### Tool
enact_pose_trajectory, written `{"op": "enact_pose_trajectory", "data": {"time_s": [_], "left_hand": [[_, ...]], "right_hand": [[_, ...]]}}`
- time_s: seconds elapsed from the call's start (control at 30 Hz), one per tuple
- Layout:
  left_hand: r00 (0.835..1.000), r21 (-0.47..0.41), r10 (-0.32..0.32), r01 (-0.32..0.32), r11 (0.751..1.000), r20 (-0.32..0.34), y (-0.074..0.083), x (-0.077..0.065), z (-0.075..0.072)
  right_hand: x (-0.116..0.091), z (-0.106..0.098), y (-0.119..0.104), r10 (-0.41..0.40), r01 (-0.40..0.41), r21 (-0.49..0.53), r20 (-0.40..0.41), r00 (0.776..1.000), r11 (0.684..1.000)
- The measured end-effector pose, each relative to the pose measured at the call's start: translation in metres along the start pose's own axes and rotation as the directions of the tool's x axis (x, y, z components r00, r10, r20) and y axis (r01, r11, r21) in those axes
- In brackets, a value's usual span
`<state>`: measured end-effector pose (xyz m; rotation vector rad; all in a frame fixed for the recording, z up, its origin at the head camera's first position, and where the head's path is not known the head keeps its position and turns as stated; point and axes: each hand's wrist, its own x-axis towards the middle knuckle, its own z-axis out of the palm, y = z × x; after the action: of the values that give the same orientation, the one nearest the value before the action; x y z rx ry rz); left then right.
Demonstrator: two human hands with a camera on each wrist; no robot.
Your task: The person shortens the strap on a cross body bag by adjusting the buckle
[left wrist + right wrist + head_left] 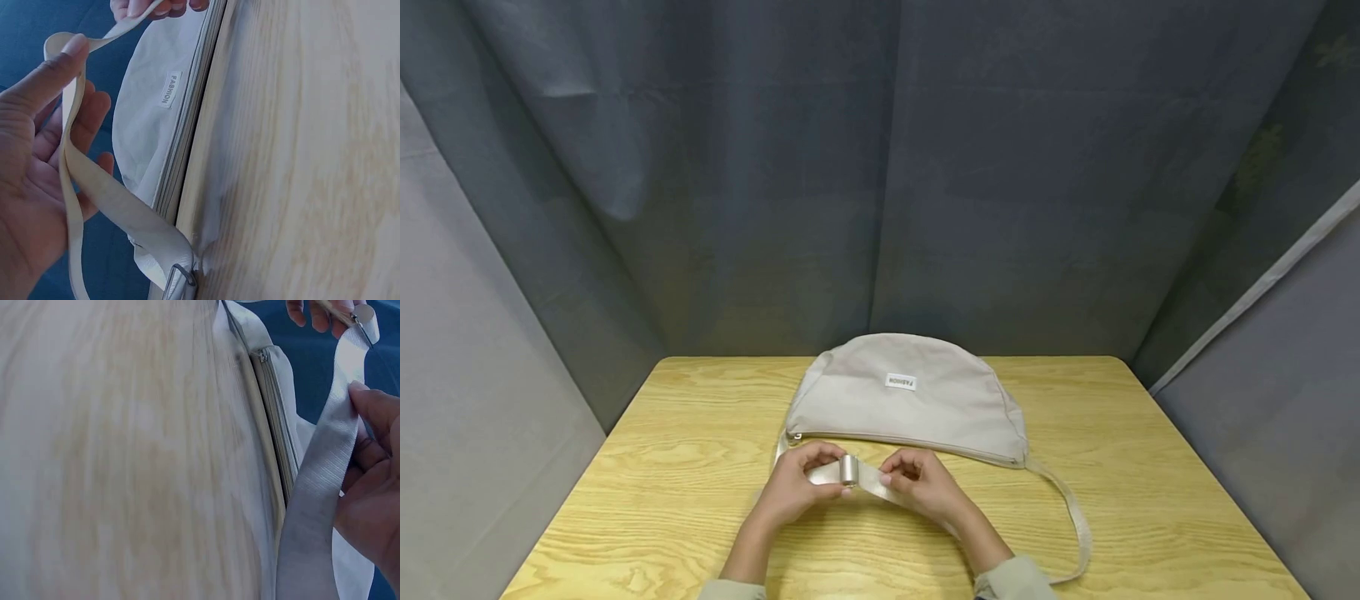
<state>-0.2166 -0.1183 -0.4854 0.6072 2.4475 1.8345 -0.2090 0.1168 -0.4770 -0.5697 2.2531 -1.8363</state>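
A pale beige bag [917, 417] with a white FASHION label [901, 382] lies on the table, its zip edge towards me. Just in front of that edge, my left hand [793, 483] pinches the bag's strap [872, 481] between thumb and fingers, beside a raised loop [848, 471] in the webbing. My right hand [928, 486] pinches the same strap a short way to the right. A thin metal slider [361, 330] sits on the strap near the loop in the right wrist view. Another metal ring [179, 278] shows on the strap low in the left wrist view.
The strap's far stretch [1081, 525] curves over the wooden table [1150, 500] to the right of the bag and back towards the right sleeve [1015, 579]. Dark grey curtains [880, 167] hang behind the table, with pale panels [475, 375] at both sides.
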Motion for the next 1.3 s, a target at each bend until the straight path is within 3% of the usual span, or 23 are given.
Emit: {"op": "enact_pose_trajectory", "data": {"time_s": [0.4, 0.7, 1.03, 1.3], "left_hand": [[0.999, 0.001, 0.028, -0.028, 1.000, 0.044, -0.001, 0.000, 0.003], [1.000, 0.005, -0.003, 0.003, 1.000, -0.003, 0.000, -0.001, 0.002], [1.000, 0.020, 0.010, -0.010, 1.000, 0.008, 0.001, -0.001, -0.001], [1.000, 0.016, -0.005, 0.005, 1.000, 0.006, 0.036, -0.007, -0.001]], "right_hand": [[0.005, 0.010, -0.008, -0.029, 0.027, 0.065, 0.027, 0.999, 0.997], [0.004, 0.009, -0.005, 0.040, -0.041, 0.101, 0.014, 0.999, 0.994], [-0.001, -0.001, 0.000, 0.035, -0.035, -0.003, 0.021, 0.999, 0.999], [0.009, 0.004, 0.025, 0.034, -0.035, 0.043, 0.020, 0.999, 0.998]]}}
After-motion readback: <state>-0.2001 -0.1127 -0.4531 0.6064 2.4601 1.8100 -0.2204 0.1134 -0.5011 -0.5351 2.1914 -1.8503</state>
